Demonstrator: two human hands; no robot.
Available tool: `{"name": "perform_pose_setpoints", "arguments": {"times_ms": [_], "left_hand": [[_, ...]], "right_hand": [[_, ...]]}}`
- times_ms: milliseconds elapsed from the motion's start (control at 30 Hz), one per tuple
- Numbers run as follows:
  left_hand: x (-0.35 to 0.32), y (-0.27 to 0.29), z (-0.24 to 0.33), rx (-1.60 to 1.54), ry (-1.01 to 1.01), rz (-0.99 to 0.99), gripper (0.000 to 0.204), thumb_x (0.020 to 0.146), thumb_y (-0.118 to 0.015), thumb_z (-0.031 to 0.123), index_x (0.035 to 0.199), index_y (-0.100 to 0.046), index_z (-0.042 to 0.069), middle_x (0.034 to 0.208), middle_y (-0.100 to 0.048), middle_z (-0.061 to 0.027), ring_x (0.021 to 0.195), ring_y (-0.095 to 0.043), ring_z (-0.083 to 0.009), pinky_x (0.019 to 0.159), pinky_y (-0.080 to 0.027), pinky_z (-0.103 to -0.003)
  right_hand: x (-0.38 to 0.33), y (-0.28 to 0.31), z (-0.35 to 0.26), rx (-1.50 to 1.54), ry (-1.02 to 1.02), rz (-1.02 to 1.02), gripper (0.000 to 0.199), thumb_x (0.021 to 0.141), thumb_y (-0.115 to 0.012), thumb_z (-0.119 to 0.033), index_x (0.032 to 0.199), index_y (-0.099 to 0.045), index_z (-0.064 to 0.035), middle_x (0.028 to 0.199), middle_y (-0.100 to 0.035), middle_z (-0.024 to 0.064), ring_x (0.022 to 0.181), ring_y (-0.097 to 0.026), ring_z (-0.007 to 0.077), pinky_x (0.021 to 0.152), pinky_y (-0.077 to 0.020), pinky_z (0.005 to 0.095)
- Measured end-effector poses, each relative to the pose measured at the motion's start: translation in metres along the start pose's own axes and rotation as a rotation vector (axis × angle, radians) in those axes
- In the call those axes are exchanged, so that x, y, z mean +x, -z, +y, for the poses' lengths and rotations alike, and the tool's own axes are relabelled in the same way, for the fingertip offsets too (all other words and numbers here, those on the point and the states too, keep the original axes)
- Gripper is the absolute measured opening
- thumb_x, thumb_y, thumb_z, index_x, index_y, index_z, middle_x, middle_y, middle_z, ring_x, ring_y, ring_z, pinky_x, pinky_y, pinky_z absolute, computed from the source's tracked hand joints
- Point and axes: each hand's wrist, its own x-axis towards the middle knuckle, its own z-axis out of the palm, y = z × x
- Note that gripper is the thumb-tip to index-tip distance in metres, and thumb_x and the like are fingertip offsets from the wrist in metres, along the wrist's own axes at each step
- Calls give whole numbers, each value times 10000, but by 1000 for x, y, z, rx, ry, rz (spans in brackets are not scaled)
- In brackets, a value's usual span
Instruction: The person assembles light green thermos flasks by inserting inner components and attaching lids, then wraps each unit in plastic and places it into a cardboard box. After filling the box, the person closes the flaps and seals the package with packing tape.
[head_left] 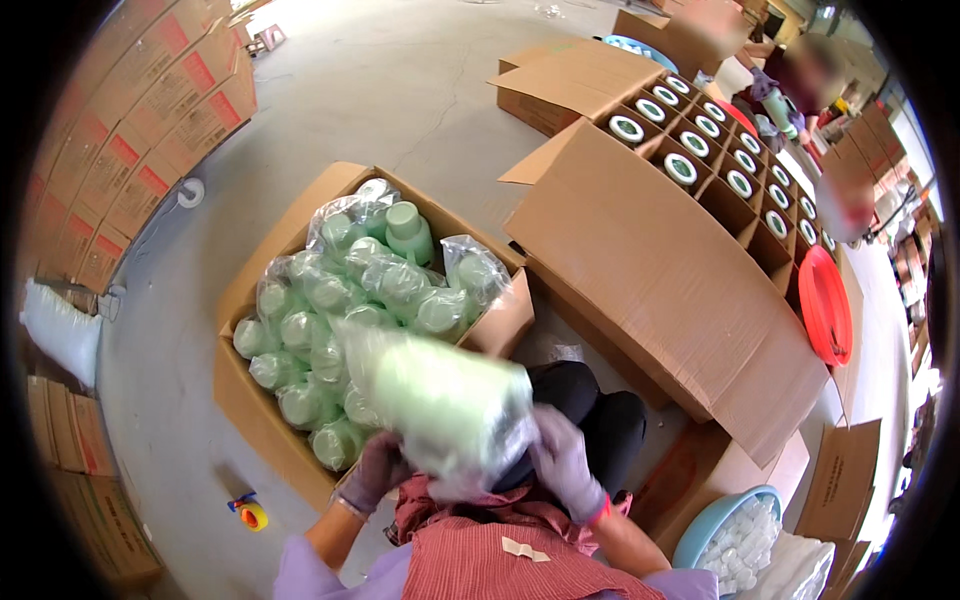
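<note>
A pale green bottle [440, 390] in a clear plastic bag is held on its side above my lap, smeared by motion. My left hand [378, 470], in a grey glove, grips it at its lower left. At its right end my gloved right hand [566, 462] is closed on it; some fingertips are hidden. Just beyond, an open carton [238, 400] holds several bagged green bottles [330, 292] packed close together. One green bottle [407, 232] at the carton's far side stands with its top outside the plastic.
At right, a large divided carton [640, 270] holds several white-topped containers [680, 168]. A red plastic dish [825, 305] leans on its edge. A blue basin [690, 540] of small white pieces sits lower right. Stacked cartons [150, 130] line the left; a tape dispenser [250, 513] lies on the floor.
</note>
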Motion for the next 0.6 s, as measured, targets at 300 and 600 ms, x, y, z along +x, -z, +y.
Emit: {"name": "perform_pose_setpoints", "arguments": {"times_ms": [300, 600], "left_hand": [[289, -56, 78, 118, -1092, 248, 205, 862, -529, 8, 1043, -572, -77, 1003, -617, -108, 886, -644, -202, 863, -579, -450], [419, 59, 149, 2479, -618, 257, 211, 888, -531, 200, 939, -669, 47, 871, -668, -210, 854, -664, -368, 761, -523, -462]], "right_hand": [[72, 19, 16, -545, 209, -192, 239, 795, -663, -207, 1015, -649, -112, 1047, -591, 83, 1011, -563, 288, 949, -392, 499], [67, 2, 46, -569, 349, -128, 305, 709, -694, -155, 1002, -643, -91, 1072, -605, 73, 1043, -561, 266, 943, -406, 497]]}}
